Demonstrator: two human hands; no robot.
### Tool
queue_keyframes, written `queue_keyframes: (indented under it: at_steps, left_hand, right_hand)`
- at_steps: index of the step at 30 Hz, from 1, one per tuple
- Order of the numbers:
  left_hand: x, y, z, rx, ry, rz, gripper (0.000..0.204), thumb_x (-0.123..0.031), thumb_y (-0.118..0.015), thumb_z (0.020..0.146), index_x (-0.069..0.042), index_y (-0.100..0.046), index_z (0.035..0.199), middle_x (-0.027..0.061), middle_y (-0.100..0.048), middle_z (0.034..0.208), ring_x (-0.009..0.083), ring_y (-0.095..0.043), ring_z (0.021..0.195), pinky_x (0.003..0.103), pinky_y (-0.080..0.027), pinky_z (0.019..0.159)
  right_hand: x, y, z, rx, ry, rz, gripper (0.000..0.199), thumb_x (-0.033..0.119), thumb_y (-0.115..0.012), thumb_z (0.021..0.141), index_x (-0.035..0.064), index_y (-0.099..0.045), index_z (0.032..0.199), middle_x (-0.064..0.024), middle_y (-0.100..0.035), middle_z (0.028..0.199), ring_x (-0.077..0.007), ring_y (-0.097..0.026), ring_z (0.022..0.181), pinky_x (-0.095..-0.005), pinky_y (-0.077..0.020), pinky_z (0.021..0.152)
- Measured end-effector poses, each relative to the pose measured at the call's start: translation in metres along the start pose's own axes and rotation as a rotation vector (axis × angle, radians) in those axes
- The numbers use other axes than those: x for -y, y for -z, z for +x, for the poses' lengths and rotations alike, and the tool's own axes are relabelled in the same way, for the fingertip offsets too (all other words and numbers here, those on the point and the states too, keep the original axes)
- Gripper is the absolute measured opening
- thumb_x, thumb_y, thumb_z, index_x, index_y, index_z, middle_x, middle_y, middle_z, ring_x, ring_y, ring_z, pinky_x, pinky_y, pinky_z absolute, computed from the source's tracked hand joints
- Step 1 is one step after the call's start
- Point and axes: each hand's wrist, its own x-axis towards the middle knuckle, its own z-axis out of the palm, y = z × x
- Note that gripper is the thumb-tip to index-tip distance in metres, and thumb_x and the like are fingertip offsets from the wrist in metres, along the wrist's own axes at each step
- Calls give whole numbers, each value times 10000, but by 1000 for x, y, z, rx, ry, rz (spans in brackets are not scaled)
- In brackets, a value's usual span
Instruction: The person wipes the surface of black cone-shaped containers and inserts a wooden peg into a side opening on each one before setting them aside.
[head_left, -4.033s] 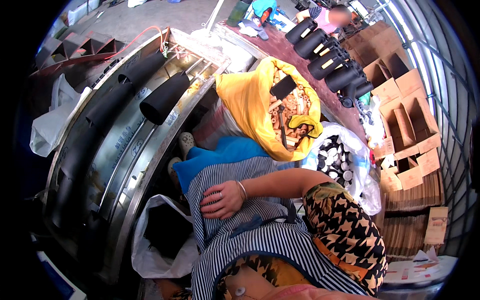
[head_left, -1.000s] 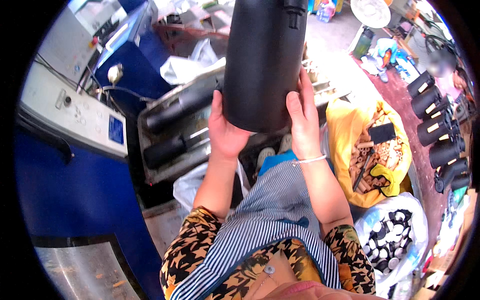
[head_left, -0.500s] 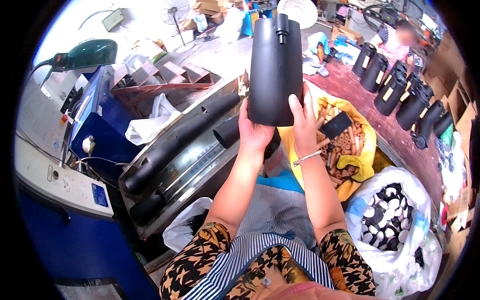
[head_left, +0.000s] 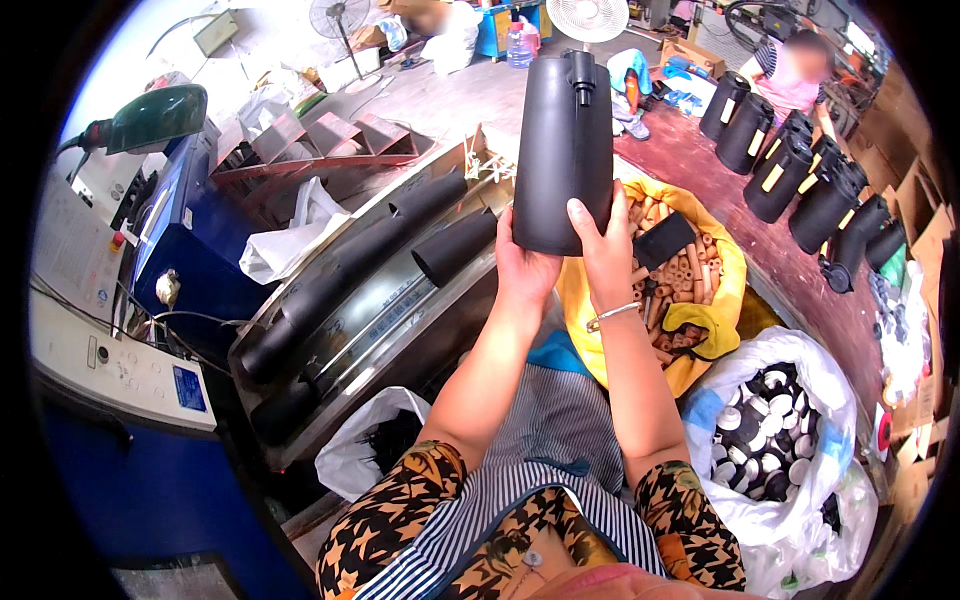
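Both hands hold up a black tapered plastic housing (head_left: 558,160) in front of me. A short black tube sticks out near its top right. My left hand (head_left: 526,262) is wrapped round its lower left and bottom, with the fingers partly hidden behind it. My right hand (head_left: 604,236) grips the lower right side, thumb lying along the front. Below and right of the hands is a yellow sack (head_left: 738,290) with many small brown tubes (head_left: 690,280) and a flat black piece (head_left: 664,241) on top.
Several similar black housings (head_left: 780,185) stand on the dark red table (head_left: 690,165) at right, with a person (head_left: 795,80) beyond. A white bag (head_left: 800,355) of black and white caps is at lower right. Long black pieces lie in a metal trough (head_left: 400,330) at left, beside a blue machine (head_left: 190,230).
The housing has turned slightly in my hands, so its tube sits nearer the right edge. Hands and housing have shifted a little right and down in the picture.
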Motion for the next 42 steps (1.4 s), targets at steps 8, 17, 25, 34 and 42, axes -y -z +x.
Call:
queue_keyframes:
  at_steps: [8, 17, 25, 34, 42]
  left_hand:
    - [-11, -6, -3, -201, -95, 16, 456, -337, -376, 1018, 14, -548, 1252, 164, -589, 1289, 287, -554, 1205, 433, -402, 1081]
    - [-25, -9, -10, -208, -133, -17, 441, -310, -359, 1028, 15, -540, 1264, 163, -584, 1302, 289, -545, 1222, 433, -393, 1093]
    - [-49, -6, -17, -138, -121, -50, 466, -330, -334, 1034, 16, -526, 1280, 161, -581, 1311, 285, -558, 1222, 431, -422, 1082]
    - [-39, -24, 16, -41, -103, 29, 419, -273, -341, 1036, 21, -533, 1265, 154, -601, 1279, 275, -578, 1194, 421, -443, 1064]
    - [-19, -26, 42, 17, -89, -32, 345, -217, -400, 1016, 38, -579, 1165, 167, -641, 1182, 269, -632, 1101, 410, -511, 995]
  right_hand:
    - [-13, -5, -7, 77, 21, 22, 876, 172, -704, 803, -134, -216, 1463, -259, -405, 1432, -310, -413, 1325, -371, -305, 1121]
    - [-7, -23, -12, 112, -55, 78, 865, 111, -663, 775, -105, -208, 1478, -237, -404, 1427, -298, -409, 1318, -364, -307, 1116]
    - [-3, -47, -18, 100, -210, 43, 836, 120, -647, 812, -60, -204, 1498, -202, -335, 1480, -276, -373, 1348, -350, -313, 1115]
    - [18, -48, 10, 42, -132, 157, 742, 143, -648, 846, -78, -286, 1455, -181, -435, 1405, -250, -463, 1256, -337, -359, 1066]
    - [28, -25, 39, 61, -89, 24, 613, 163, -656, 842, -38, -424, 1373, -152, -550, 1297, -224, -554, 1141, -322, -431, 977]
